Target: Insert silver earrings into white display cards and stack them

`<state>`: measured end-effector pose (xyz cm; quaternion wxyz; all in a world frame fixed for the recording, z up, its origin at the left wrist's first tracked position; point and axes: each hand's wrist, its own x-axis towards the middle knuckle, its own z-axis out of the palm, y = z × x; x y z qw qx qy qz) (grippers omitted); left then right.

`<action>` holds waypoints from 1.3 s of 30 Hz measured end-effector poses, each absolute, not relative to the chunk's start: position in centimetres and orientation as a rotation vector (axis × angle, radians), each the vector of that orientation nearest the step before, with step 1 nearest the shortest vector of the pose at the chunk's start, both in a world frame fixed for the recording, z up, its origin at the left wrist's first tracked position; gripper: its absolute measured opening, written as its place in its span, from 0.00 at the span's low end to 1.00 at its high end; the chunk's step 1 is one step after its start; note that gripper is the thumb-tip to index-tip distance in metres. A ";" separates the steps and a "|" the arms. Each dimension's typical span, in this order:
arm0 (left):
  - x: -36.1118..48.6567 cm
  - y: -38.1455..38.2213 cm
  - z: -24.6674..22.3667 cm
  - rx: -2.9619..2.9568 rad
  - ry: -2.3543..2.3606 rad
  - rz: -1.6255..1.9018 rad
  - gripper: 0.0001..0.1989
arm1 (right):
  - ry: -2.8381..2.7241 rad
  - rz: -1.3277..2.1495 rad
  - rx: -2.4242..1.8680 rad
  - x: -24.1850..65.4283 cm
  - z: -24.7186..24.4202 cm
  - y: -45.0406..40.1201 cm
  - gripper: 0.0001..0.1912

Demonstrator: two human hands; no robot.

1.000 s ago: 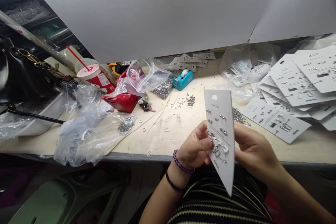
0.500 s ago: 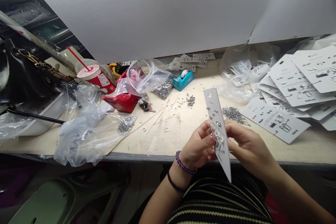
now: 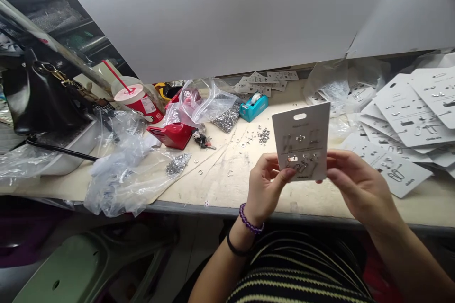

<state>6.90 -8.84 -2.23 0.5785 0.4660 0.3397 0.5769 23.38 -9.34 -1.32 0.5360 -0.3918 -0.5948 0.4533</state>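
Observation:
A white earring card (image 3: 301,120) with a hang hole and several small silver earrings is held up over the table's front edge, its front turned toward me. My left hand (image 3: 265,184) grips its lower left side, thumb on the front. At the lower right edge, my right hand (image 3: 359,184) pinches the card, with some fingers hidden behind it. Behind and right of my right hand lies another earring card (image 3: 396,170), beside a stack of similar cards (image 3: 405,109). Small silver pieces (image 3: 263,135) are heaped on the table to the left of the held card.
A blue tape dispenser (image 3: 253,106), a bag of metal bits (image 3: 227,116), a red dispenser (image 3: 172,135) and keys (image 3: 202,139) stand mid-table. Further left are a red cup (image 3: 142,104), plastic bags (image 3: 121,180) and a black handbag (image 3: 42,94). A white board (image 3: 220,19) rises behind.
The earring card has turned from edge-on to facing me and is raised a little. My right hand has shifted from behind the card to its right edge. The view has swung slightly left.

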 end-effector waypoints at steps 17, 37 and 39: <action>5.3 -8.8 -1.7 1.815 0.772 1.643 0.19 | -1.803 0.265 -0.690 23.2 0.6 -9.9 0.10; 5.0 -9.4 0.1 1.906 0.781 1.586 0.07 | -1.967 0.222 -0.704 23.8 1.5 -10.7 0.13; 5.2 -9.5 0.1 1.888 0.797 1.608 0.06 | -1.984 0.206 -0.737 23.8 1.7 -10.8 0.13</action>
